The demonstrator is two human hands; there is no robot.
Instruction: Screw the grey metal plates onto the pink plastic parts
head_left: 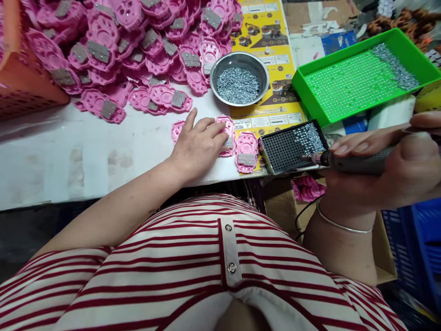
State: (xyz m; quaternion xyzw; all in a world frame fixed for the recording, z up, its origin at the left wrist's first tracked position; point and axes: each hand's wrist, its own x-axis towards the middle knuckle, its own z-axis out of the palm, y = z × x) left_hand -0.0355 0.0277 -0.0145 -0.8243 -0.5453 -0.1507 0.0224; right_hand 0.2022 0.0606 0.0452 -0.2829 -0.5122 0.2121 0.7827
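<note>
My left hand (201, 147) lies palm down on the table, fingers spread. Its fingertips touch a pink plastic casing (225, 124) fitted with a grey metal plate, and partly cover it. Another pink casing shows just left of the hand, mostly hidden. To the right of my fingers sits one more pink casing (247, 152), its metal plate toward me. My right hand (382, 170) is wrapped round a grey electric screwdriver (358, 162). The driver's bit points left over a black perforated screw tray (284, 149), which has small silver screws gathered at its right side.
A steel bowl (215, 87) of screws stands beyond my left hand. Many pink casings (103, 41) are heaped at the back left beside an orange basket (31, 78). A green tray (344, 87) with screws lies at right. Blue crates (409, 248) stand below the table.
</note>
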